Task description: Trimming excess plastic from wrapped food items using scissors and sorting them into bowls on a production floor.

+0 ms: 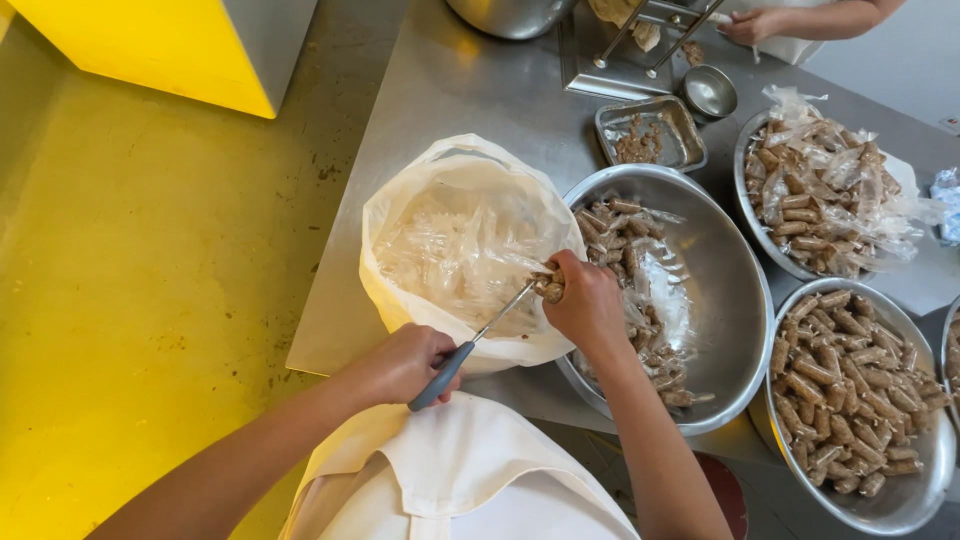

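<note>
Stainless bench over a yellow floor. At its near-left edge, a small wrapped roll is pinched closed-fingered in the right hand above a white bag of wrappers. A grey-handled knife is gripped in the left hand. Cutting is best kept shallow, the blade directed away from the fingertips, beside the steel bowl.

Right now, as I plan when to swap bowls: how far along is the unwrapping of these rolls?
Done: the bowl at lower right is heaped with bare rolls, and the white bag holds clear wrappers. In hand: the right hand holds a roll over the bag while the left hand works a knife at it. Left: wrapped rolls in the middle bowl and far bowl.
</note>
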